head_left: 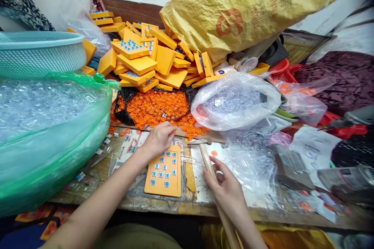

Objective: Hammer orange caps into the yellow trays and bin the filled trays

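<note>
My left hand [160, 139] is closed over the far edge of a yellow plastic panel [150, 186]; its curled fingers hide whatever they may hold. Rows of small white-and-blue square pieces [165, 167] are set in the panel, which lies flat on the worktable. To the right, my right hand [226, 184] grips the wooden handle of a hammer [207, 158]. The hammer's metal head points away from me, just right of the panel. Just beyond my left hand, small orange rings [157, 107] fill an open black bag.
Yellow panels [166, 60] are heaped at the back. A green bag of clear plastic pieces [58, 140] bulges at left, below a blue basket [43, 52]. A white bag of clear pieces [236, 101] stands right of the rings. A yellow sack [248, 11] leans behind.
</note>
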Available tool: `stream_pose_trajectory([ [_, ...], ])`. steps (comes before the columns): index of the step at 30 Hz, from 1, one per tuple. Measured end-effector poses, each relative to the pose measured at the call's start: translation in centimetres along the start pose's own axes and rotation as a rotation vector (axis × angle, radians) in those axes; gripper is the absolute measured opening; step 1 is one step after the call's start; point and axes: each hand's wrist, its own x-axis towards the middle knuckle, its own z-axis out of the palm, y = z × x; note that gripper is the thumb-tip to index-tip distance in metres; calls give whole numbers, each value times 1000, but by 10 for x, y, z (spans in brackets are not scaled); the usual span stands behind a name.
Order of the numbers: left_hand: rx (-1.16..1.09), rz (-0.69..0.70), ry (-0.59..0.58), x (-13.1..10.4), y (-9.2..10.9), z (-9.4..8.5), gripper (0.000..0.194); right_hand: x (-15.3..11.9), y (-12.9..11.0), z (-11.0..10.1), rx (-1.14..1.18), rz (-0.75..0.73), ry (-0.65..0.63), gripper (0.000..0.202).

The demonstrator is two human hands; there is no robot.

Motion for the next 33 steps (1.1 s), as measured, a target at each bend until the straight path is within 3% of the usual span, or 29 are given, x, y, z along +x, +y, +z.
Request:
stream_pose_trajectory([
  [4, 159, 119, 341, -57, -34, -12, 22, -42, 5, -10, -102, -89, 48, 43],
  [7, 238, 169, 328, -94, -52, -12, 22, -67, 16, -9, -240, -203, 17, 39],
  [9, 221, 197, 298, -107, -57, -9, 25, -73, 22, -8, -291, -230, -17, 39],
  [14, 16, 133, 344, -102, -50, -10, 20, -62, 19, -10, -439, -205, 39, 41],
  [19, -260, 70, 307, -87, -23, -10, 47, -50, -12, 1, -272, -441, 58, 44],
  [25, -239, 36, 235, -79, -21, 3, 56, -39, -55, 31, -125, -581, -71, 53],
  [33, -272, 1, 271, -82, -24, 6, 61, -31, -51, 38, -221, -490, -195, 52],
])
